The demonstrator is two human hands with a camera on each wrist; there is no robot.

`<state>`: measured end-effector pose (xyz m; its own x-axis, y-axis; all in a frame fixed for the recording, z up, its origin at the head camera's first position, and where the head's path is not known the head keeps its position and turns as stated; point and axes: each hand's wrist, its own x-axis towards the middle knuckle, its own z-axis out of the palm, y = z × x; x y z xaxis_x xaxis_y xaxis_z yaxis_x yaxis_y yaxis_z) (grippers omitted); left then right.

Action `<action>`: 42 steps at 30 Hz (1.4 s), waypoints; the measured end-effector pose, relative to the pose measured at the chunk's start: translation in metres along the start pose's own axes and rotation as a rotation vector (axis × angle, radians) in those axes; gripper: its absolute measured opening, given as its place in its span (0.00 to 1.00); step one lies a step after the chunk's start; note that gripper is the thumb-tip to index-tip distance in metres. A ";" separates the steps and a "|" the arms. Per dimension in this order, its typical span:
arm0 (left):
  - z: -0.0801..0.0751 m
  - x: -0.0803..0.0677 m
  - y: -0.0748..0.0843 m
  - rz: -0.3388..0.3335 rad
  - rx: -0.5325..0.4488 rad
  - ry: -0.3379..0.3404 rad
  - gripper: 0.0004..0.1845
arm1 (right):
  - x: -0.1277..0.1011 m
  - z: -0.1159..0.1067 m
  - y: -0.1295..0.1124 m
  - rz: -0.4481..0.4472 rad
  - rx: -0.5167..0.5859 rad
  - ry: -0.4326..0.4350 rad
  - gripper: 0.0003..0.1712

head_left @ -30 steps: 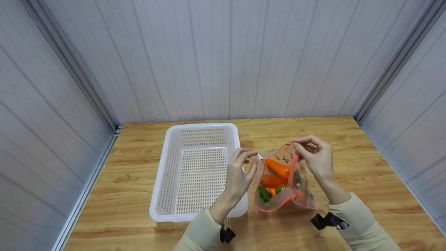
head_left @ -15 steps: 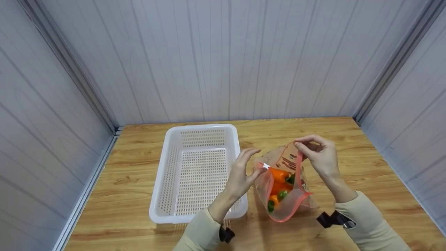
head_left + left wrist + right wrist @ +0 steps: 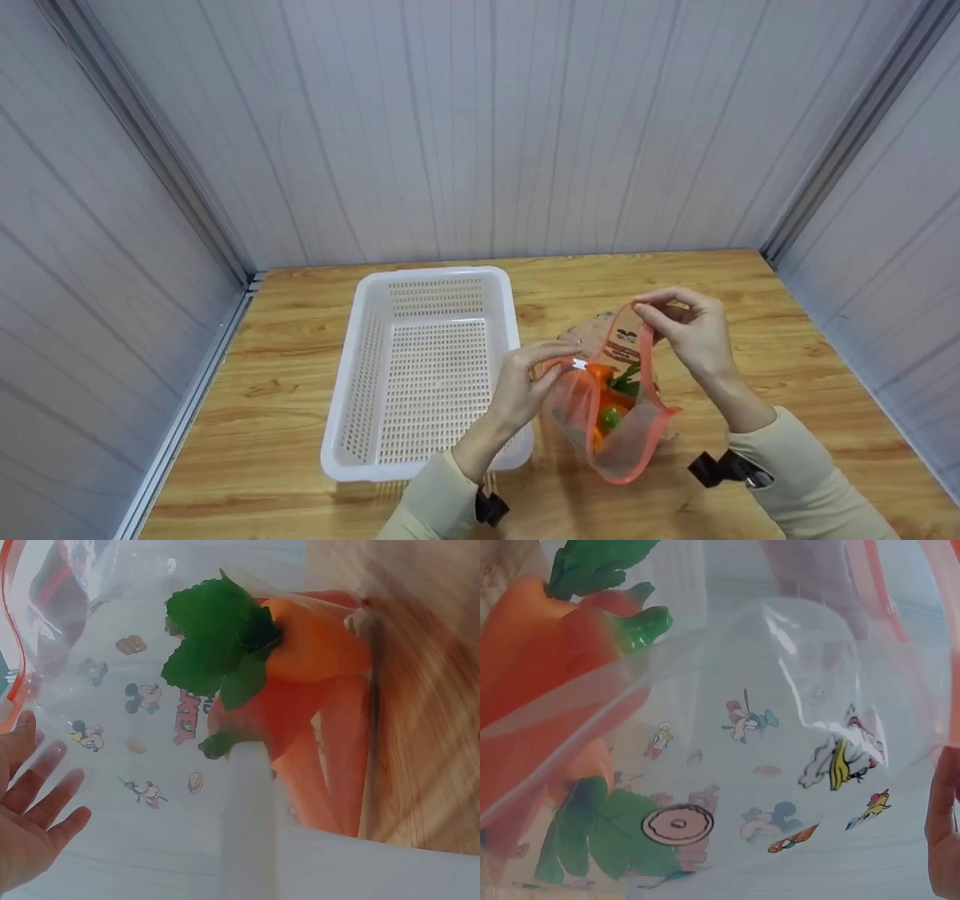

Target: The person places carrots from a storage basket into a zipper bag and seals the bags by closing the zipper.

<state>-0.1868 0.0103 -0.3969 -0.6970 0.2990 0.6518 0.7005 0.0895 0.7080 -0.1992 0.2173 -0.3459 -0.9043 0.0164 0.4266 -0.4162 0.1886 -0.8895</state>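
Observation:
A clear zip bag point(image 3: 628, 459) with an orange zip rim and printed cartoon figures stands with its mouth apart, right of the basket. My left hand point(image 3: 521, 379) pinches the rim beside the white slider point(image 3: 580, 364); in the left wrist view that hand's other fingers point(image 3: 64, 795) spread along the film. Thumb and index of my right hand point(image 3: 696, 330) pinch the rim at its far right end. Inside the bag lie several vegetables: a carrot with green leaves point(image 3: 322, 641) and a red-orange pepper with a green stem point(image 3: 562, 660) show through the film.
A white slotted plastic basket point(image 3: 516, 330) stands left of the bag, close to my left wrist. Both rest on a wood-grain table point(image 3: 277, 390). Pale panel walls point(image 3: 465, 135) enclose its back and sides.
The left hand's spread fingers have come together at the slider, which has moved right and down. The bag's near rim has swung toward me. My right hand keeps its pinch, drifting slightly right.

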 end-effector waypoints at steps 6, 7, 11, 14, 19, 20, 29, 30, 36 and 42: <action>-0.001 0.003 0.002 0.029 0.000 0.043 0.04 | 0.000 -0.001 -0.011 0.005 -0.041 -0.035 0.05; -0.002 0.003 0.003 0.018 0.012 0.053 0.04 | 0.000 -0.002 -0.011 0.008 -0.060 -0.044 0.05; -0.002 0.004 0.006 -0.063 0.032 0.086 0.04 | 0.003 -0.009 -0.009 0.016 -0.147 -0.097 0.07; -0.001 0.006 0.008 -0.117 0.026 0.120 0.04 | 0.004 -0.016 -0.006 0.002 -0.257 -0.148 0.09; 0.001 0.010 0.010 -0.139 0.023 0.186 0.04 | 0.001 -0.020 -0.011 -0.075 -0.493 -0.170 0.18; 0.002 0.010 0.011 -0.135 0.023 0.197 0.04 | -0.001 -0.019 -0.014 -0.102 -0.532 -0.162 0.19; 0.006 0.017 0.017 -0.080 0.005 0.255 0.04 | -0.019 -0.001 -0.031 -0.389 -0.650 -0.149 0.22; 0.007 0.017 0.017 -0.074 -0.001 0.254 0.04 | -0.021 0.002 -0.031 -0.415 -0.655 -0.156 0.22; 0.009 0.016 0.019 -0.041 -0.044 0.251 0.04 | -0.029 0.023 -0.026 -0.570 -0.680 -0.206 0.25; 0.009 0.014 0.025 -0.046 -0.016 0.240 0.04 | -0.030 0.038 -0.018 -0.628 -0.688 -0.199 0.26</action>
<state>-0.1777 0.0252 -0.3728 -0.7460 0.0609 0.6632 0.6659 0.0821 0.7415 -0.1681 0.1762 -0.3484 -0.5607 -0.4397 0.7016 -0.7414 0.6440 -0.1889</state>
